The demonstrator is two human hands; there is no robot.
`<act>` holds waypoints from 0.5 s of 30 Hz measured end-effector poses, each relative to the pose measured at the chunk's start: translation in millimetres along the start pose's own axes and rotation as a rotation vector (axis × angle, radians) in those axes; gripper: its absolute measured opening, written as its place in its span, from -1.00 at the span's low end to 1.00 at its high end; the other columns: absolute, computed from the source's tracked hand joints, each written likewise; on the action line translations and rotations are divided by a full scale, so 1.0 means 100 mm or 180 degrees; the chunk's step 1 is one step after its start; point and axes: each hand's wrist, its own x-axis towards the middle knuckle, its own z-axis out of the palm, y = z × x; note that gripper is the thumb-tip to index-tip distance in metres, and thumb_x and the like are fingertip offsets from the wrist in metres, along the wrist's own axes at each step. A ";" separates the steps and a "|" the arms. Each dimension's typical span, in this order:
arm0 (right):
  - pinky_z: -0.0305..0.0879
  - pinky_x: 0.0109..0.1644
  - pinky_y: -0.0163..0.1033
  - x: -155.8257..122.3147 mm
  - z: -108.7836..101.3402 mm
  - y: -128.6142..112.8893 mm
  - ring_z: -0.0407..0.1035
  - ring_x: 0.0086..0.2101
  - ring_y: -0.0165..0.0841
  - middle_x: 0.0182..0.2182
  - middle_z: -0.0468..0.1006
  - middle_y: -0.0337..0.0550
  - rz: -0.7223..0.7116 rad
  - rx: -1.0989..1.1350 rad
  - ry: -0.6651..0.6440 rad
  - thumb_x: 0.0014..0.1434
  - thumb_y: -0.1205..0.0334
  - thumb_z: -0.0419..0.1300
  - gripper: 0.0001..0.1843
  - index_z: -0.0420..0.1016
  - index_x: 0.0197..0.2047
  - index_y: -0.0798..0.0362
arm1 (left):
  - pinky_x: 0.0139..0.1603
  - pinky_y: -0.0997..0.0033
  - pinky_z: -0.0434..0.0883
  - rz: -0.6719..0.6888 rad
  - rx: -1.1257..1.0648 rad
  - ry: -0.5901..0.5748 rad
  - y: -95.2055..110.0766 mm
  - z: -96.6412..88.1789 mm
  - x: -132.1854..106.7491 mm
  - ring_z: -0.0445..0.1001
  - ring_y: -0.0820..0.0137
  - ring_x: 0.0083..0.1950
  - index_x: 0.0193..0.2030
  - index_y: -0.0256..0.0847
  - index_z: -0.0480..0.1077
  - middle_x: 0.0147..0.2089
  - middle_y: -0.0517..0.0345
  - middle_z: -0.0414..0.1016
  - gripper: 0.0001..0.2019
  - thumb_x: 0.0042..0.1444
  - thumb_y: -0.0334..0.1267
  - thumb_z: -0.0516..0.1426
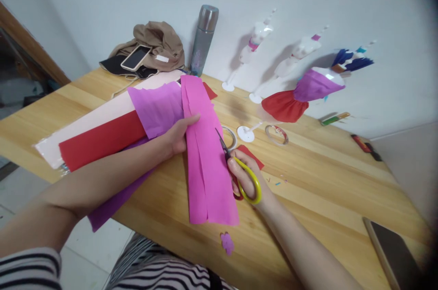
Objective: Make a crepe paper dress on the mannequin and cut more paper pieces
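Note:
A folded strip of bright pink crepe-like paper (201, 166) hangs over the wooden table, its long edges in layers. My left hand (179, 137) grips it by the left edge, thumb on top and the other fingers hidden beneath. In my right hand (241, 173) are scissors (252, 185) with yellow and red handles, fingers through the loops. Their dark blades point up and left, beside the paper's right edge, and look nearly closed. Under and left of my left hand lie purple paper (159, 107) and a folded red sheet (102, 139).
Small mannequin stands line the wall; one wears a purple and red dress (316, 84). A flask (204, 41), brown cloth (160, 45) and phone (136, 57) sit at the back. Tape rolls (277, 134), a purple scrap (226, 243) and another phone-like device (393, 253) lie about the table (318, 198).

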 end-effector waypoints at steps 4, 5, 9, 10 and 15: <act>-0.03 -0.76 -0.44 0.00 0.00 -0.01 0.07 -0.82 -0.53 -0.79 0.22 -0.51 0.0074 0.0178 -0.0126 0.12 -0.37 0.21 -0.44 0.14 -0.37 -0.06 | 0.18 0.01 0.46 -0.0221 0.0021 0.0170 0.00 0.05 -0.02 0.62 0.09 -0.09 0.09 -0.43 0.44 -0.12 -0.26 0.63 -0.60 0.19 -0.19 0.20; -0.02 -0.75 -0.43 0.00 -0.01 -0.01 0.07 -0.81 -0.52 -0.78 0.24 -0.49 0.0069 0.0210 -0.0158 0.12 -0.37 0.21 -0.44 0.15 -0.37 -0.06 | 0.18 0.03 0.47 -0.0188 0.0015 0.0173 0.00 0.05 -0.02 0.62 0.10 -0.09 0.09 -0.44 0.44 -0.12 -0.26 0.63 -0.60 0.19 -0.20 0.20; 0.15 -0.68 -0.34 0.02 -0.05 -0.02 0.24 -0.72 -0.45 -0.69 0.36 -0.37 -0.0142 0.0253 -0.0282 0.11 -0.37 0.22 -0.44 0.20 -0.39 -0.04 | 0.13 0.05 0.50 -0.0080 0.0034 -0.0035 -0.01 0.03 -0.01 0.62 0.10 -0.09 0.05 -0.43 0.46 -0.09 -0.27 0.62 -0.61 0.16 -0.20 0.23; 0.19 -0.66 -0.32 0.03 -0.06 -0.01 0.27 -0.70 -0.42 -0.67 0.39 -0.35 -0.0179 0.0261 -0.0308 0.12 -0.37 0.22 -0.44 0.21 -0.39 -0.04 | 0.12 0.04 0.50 -0.0063 0.0048 -0.0084 -0.01 0.03 -0.01 0.62 0.10 -0.10 0.05 -0.43 0.46 -0.09 -0.27 0.62 -0.61 0.16 -0.20 0.23; 0.11 -0.65 -0.28 0.05 -0.11 0.06 0.24 -0.70 -0.41 -0.65 0.37 -0.37 -0.0153 0.0390 -0.0391 0.19 -0.33 0.18 -0.51 0.27 -0.32 -0.05 | 0.14 0.02 0.49 0.0085 0.0075 -0.0168 -0.04 0.02 0.00 0.62 0.09 -0.08 0.04 -0.43 0.46 -0.09 -0.25 0.62 -0.63 0.16 -0.21 0.24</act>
